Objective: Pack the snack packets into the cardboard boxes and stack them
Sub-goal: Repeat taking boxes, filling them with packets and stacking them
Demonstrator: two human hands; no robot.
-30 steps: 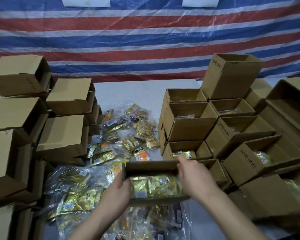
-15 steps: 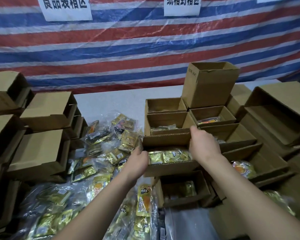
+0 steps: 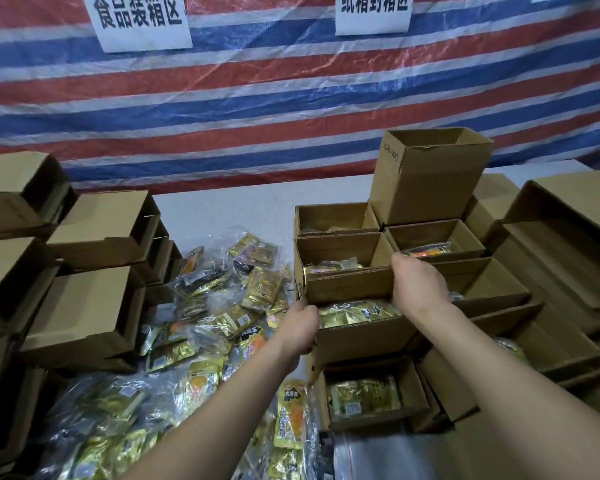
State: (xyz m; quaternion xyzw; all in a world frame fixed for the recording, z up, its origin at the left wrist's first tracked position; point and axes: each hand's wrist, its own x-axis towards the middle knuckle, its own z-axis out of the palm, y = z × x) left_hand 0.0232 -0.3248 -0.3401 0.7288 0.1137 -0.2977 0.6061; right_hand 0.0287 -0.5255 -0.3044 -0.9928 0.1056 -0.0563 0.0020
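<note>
We hold a filled cardboard box (image 3: 357,320) between our two hands, carrying it over the stack of open boxes (image 3: 340,244) on our right side of the table (image 3: 229,213). Our left hand (image 3: 300,329) curls round the box's near left corner, fingers wrapped onto the side wall. Our right hand (image 3: 418,284) grips the far right corner from above, fingers hooked over the rim and hidden behind the cardboard. Gold snack packets (image 3: 355,311) lie inside it, between our hands.

We judge this to be the stacking step: the box seems to hang just above the lower boxes, not yet settled. To do it well we keep it level so the packets do not slide to one end, and we line its edges with the box just beyond our fingertips and the one below our wrists (image 3: 371,393) before letting it down. Its flaps are open, so we press on the walls and not on the flaps, which may fold. We let go only when its base sits flat; a box perched on a rim would likely tip.

The loose heap of packets (image 3: 222,306) lies left of our left hand, with more boxes (image 3: 94,306) stacked on their sides beyond it.
</note>
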